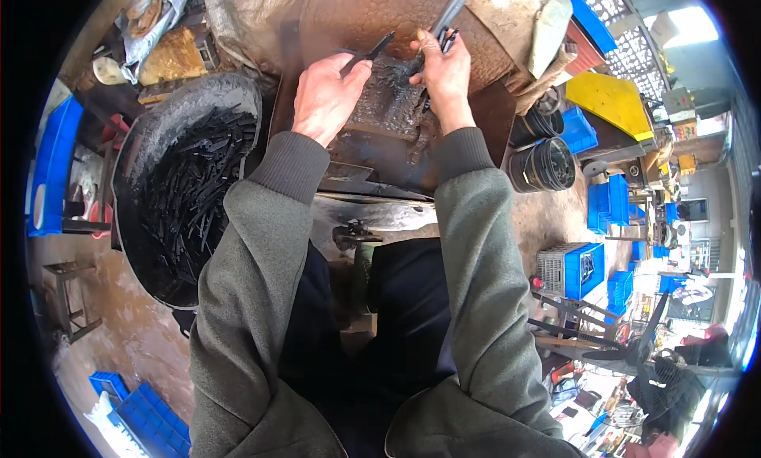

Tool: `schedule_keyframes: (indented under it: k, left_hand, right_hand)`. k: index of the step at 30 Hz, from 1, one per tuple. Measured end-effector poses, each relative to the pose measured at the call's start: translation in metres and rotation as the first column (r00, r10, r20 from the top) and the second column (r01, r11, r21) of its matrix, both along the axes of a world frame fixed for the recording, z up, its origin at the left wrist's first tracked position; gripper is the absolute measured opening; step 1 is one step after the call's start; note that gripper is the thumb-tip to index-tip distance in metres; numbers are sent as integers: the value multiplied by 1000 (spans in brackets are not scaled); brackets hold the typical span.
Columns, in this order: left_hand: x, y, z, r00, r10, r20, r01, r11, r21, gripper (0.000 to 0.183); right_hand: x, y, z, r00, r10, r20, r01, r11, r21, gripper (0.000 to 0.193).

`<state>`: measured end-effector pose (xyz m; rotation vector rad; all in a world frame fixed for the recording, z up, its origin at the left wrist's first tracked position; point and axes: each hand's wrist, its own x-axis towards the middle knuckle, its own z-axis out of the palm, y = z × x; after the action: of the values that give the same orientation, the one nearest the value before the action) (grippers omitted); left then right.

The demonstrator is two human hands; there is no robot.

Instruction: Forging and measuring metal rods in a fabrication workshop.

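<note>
My left hand [329, 97] is closed around a thin dark strip [383, 44], whose pointed end sticks out toward the upper right. In my right hand [447, 79] is a tool with a grey rounded handle [450, 13]; its lower part is hidden by my fingers, so its kind is unclear. A small dark end [450, 40] also pokes out beside that hand. Between and below both hands lies a wet, dark, rough-topped block [380, 113] on a brown work surface [349, 10]. Left of my forearm, a large black basin [147, 129] holds many dark narrow strips [190, 188].
Two black buckets [543, 165] stand on the floor to the right. Blue crates [609, 204] and a grey crate [561, 268] are farther right, near a black fan [634, 347]. A small stool [71, 295] and blue bins [151, 414] are at left.
</note>
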<state>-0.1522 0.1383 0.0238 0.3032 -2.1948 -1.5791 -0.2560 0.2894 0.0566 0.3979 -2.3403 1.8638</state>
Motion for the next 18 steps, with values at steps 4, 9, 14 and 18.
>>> schedule_keyframes:
  k: [4,9,14,18]
  left_hand:
    - [12,4,13,1000,-11,13,11,1000,5,33]
    - [17,5,21,999,-36,-32,38,997,71,31]
    - [20,4,21,995,-102,-12,103,993,53,29]
    - [16,0,10,981,-174,83,179,982,-63,29]
  right_hand:
    - [20,7,3,996,19,89,-12,997,-83,24]
    - [68,38,16,948,191,255,-134,965,-224,23]
    - [122,69,17,865,367,342,-389,921,-5,24]
    - [149,86,-5,839,545,7,-506,774,380,28]
